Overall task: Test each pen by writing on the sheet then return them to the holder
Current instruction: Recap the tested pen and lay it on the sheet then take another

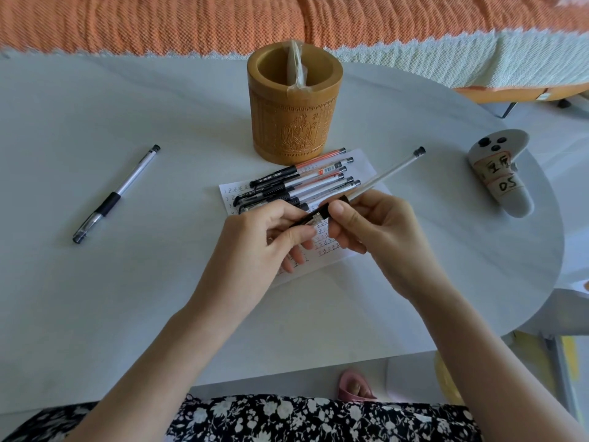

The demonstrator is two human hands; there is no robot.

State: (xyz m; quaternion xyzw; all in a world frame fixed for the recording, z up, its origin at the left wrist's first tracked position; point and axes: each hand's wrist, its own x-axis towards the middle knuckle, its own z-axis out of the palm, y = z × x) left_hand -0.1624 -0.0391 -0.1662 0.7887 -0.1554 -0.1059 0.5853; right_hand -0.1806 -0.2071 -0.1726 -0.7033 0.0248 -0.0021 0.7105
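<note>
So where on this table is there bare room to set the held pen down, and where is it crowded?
Bare table lies between the lone pen and the holder, between the sheet and the grey controller, and along the near edge. Crowded: the sheet, covered by a row of pens beside the holder.

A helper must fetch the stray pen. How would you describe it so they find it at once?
Start at the carved wooden holder at the back of the grey table. To its left, one pen with a clear barrel and black grip lies slanted. Unlike the bunch of pens on the sheet, it lies alone, off the paper.
</note>
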